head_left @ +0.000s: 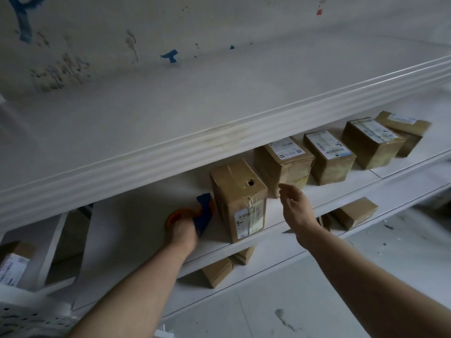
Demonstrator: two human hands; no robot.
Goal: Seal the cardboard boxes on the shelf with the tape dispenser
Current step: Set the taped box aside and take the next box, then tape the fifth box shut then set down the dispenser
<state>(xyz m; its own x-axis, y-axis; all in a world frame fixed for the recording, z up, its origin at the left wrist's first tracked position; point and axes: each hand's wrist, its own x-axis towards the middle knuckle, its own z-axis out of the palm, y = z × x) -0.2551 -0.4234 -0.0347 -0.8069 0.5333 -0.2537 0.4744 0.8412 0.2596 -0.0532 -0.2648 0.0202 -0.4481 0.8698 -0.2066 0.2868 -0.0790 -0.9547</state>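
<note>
Now we see left hand wrapped round tape dispenser on middle shelf, blue body and orange roll showing past blurred fingers. Just right of it stands tall box, upright, hole in top, label on front. Right hand hangs open beyond that box, fingers spread, holding nothing, fingertips close to second box; we cannot tell whether they touch. Three more boxes run on rightward, well past right hand.
</note>
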